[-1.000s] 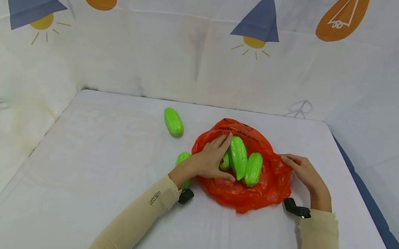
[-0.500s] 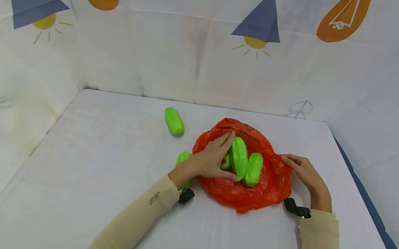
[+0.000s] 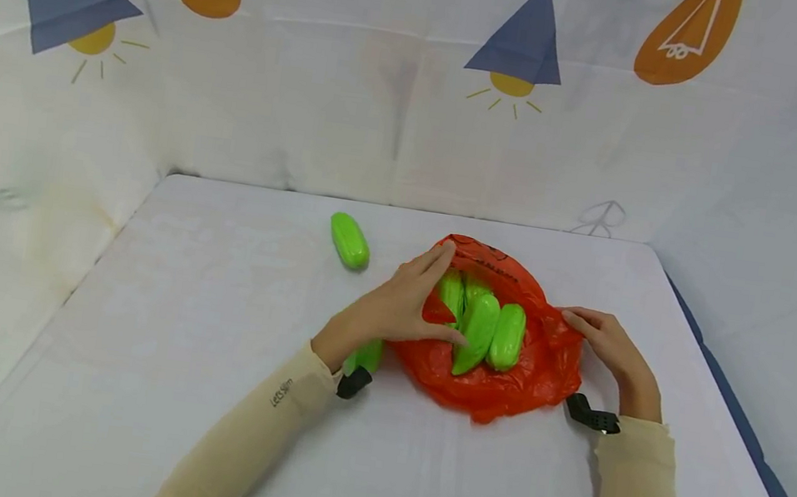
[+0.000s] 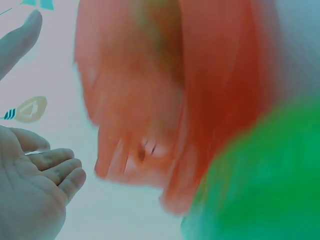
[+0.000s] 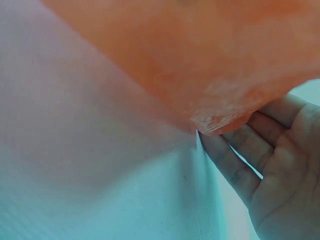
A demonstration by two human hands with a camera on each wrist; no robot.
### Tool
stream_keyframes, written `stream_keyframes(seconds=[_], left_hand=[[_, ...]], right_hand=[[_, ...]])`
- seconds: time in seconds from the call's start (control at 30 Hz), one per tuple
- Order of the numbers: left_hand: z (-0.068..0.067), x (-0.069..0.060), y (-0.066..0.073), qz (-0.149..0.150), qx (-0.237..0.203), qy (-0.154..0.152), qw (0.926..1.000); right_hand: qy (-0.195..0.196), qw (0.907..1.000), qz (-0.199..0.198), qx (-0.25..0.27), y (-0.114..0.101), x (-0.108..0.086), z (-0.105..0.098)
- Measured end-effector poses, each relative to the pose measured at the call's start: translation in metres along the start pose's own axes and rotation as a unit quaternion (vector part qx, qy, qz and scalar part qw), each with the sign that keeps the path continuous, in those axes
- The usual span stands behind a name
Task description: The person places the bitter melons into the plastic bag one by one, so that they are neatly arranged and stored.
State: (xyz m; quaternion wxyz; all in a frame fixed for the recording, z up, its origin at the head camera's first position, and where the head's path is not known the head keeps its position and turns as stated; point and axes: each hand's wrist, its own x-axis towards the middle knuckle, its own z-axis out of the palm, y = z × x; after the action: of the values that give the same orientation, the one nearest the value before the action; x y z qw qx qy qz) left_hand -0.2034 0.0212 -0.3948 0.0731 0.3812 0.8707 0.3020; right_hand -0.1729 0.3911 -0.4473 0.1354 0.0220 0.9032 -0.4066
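Note:
In the head view a red plastic bag [image 3: 541,372] lies with its mouth spread, several green vegetables [image 3: 479,333] inside. My left hand [image 3: 395,303] is over its left side, fingers straight and thumb apart, holding none of them. The left wrist view has that hand [image 4: 30,185] with fingers spread beside the bag [image 4: 135,100] and a blurred green vegetable [image 4: 270,185]. My right hand [image 3: 615,353] pinches the bag's right edge between thumb and fingers. Its fingers [image 5: 237,170] meet the bag [image 5: 215,60] in the right wrist view.
One green vegetable [image 3: 350,242] lies left of the bag near the back of the white table [image 3: 210,299]. Another [image 3: 365,356] is partly hidden by the left wrist. Each wrist carries a black device. White printed cloth surrounds the table.
My left hand has moved left from the vegetables, and more of them show. One green vegetable in the bag has shifted toward the front and tilted. The right hand stays on the edge.

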Motion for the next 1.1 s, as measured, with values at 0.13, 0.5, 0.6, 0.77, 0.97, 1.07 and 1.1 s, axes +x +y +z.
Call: stream_keyframes(seconds=[0.13,0.5,0.6,0.77,0.97,1.07,1.1], left_hand=[[-0.020,-0.011,-0.014,-0.017,-0.002,0.023,0.9996],[-0.059,-0.050,-0.075,-0.122,-0.010,0.067,0.9902],[-0.064,-0.055,-0.089,-0.143,-0.015,0.072,0.9869],[-0.069,-0.057,-0.107,-0.158,-0.007,0.076,0.9845],[-0.064,-0.056,-0.123,-0.174,0.001,0.060,0.9830],[-0.058,-0.056,-0.132,-0.184,0.002,0.048,0.9818],[-0.055,-0.055,-0.135,-0.185,0.004,0.045,0.9817]], right_hand=[[-0.001,1.0000,-0.002,-0.005,0.001,0.001,-0.001],[-0.003,0.9999,0.009,-0.002,0.000,0.005,-0.001],[-0.002,1.0000,0.008,-0.003,-0.002,0.002,0.000],[0.000,0.9999,0.009,-0.005,-0.003,-0.001,0.001],[0.001,0.9999,0.014,-0.001,-0.002,-0.002,0.002],[-0.002,0.9999,0.015,0.000,-0.003,-0.001,0.002],[-0.003,0.9999,0.016,0.001,-0.003,-0.001,0.002]])
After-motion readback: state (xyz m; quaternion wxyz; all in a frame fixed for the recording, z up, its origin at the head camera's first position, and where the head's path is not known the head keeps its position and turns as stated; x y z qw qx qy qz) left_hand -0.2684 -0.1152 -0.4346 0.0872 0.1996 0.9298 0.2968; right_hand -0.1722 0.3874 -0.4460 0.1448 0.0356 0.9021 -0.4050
